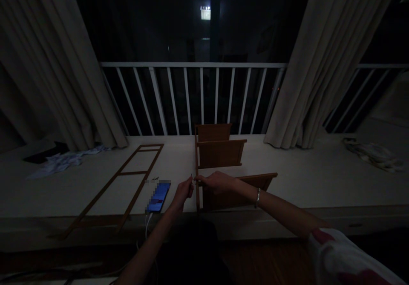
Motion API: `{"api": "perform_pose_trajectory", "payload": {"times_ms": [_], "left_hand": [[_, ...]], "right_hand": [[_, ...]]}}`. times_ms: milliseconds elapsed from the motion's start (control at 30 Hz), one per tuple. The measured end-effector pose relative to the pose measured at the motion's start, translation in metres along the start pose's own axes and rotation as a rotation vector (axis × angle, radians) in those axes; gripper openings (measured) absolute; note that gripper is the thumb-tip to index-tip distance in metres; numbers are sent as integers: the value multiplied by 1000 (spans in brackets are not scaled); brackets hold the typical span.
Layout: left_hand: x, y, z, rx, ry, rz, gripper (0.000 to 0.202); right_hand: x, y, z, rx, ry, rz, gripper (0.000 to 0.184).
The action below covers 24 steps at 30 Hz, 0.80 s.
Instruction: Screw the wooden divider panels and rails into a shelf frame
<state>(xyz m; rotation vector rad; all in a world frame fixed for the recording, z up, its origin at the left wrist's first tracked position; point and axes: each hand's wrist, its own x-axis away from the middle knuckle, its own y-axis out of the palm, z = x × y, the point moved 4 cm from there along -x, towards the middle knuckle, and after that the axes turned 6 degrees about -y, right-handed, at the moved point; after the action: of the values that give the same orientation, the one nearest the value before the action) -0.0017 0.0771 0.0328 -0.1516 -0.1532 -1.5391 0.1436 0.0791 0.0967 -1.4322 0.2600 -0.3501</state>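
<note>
A partly assembled wooden shelf unit (pixel 220 154) rests on the white ledge, with several brown panels joined to one long side rail (pixel 197 157). My right hand (pixel 215 182) reaches across the nearest panel, its fingers closed on the rail. Just left of the rail, my left hand (pixel 185 189) is closed in a pinch. A thin, small piece shows at its fingertips, too dim to name. A ladder-like wooden frame (pixel 132 173) lies flat at the left. Between it and my left hand is a phone (pixel 159 197) with a lit blue screen.
Small dark pieces (pixel 155 178) lie above the phone, and a white cable (pixel 148 223) runs down from it. Behind the ledge (pixel 297 178) stand a white railing (pixel 191 64) and a dark window. Curtains (pixel 297 106) hang on both sides. Crumpled cloth (pixel 64 161) lies far left.
</note>
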Motion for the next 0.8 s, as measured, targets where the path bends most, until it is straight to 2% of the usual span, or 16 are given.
{"api": "perform_pose_trajectory", "payload": {"times_ms": [133, 233, 433, 633, 800], "left_hand": [[5, 0, 12, -64, 94, 16, 44], [6, 2, 16, -79, 117, 41, 44], [-3, 5, 4, -28, 150, 81, 42], [-8, 8, -6, -1, 201, 175, 43], [-6, 12, -6, 71, 141, 145, 42]], "right_hand": [[0, -2, -1, 10, 13, -13, 71], [-1, -3, -2, 13, 14, -9, 72], [-1, 2, 0, 23, -4, 13, 74], [-1, 1, -1, 18, -1, 7, 74], [0, -1, -3, 18, 1, 34, 73]]}}
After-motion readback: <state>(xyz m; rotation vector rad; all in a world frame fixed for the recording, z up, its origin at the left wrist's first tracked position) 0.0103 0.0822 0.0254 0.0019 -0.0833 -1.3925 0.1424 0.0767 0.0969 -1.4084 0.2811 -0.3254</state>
